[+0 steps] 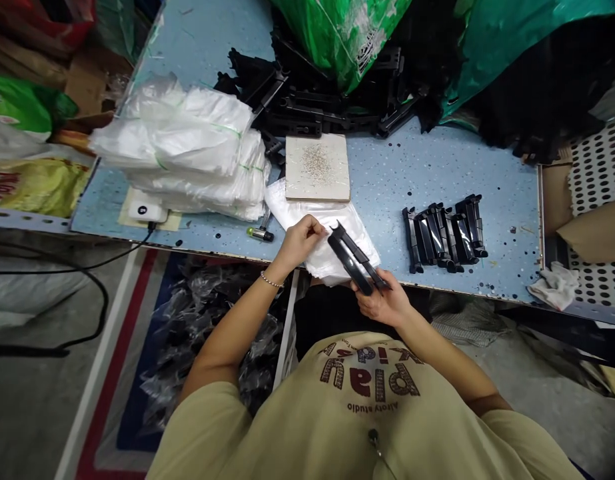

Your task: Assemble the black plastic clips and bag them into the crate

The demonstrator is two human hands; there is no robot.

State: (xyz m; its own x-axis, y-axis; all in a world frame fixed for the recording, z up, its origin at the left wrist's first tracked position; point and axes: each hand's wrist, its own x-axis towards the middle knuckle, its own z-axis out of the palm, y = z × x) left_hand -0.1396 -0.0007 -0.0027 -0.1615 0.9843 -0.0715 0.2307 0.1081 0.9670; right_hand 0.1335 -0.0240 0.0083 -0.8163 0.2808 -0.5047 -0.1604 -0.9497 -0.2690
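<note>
My right hand (384,300) is wrapped round the lower end of two black plastic parts (354,260), held side by side and tilted above the table's front edge. My left hand (304,239) is pinched over the stack of clear plastic bags (357,227), just left of the parts' upper end; what its fingertips hold, if anything, is too small to make out. Behind the bags lies a square cream block (300,157) with many tiny brownish bits on top. To the right, several similar black parts (440,237) lie in a row on the blue table (387,173).
Bundled clear bags (187,147) are piled at the left, by a white device (147,207) with a cable. A small green-and-black tool (260,234) lies near the front edge. Black parts (307,113) and a green sack (347,33) fill the back. Below left, a bin holds bagged items (187,340).
</note>
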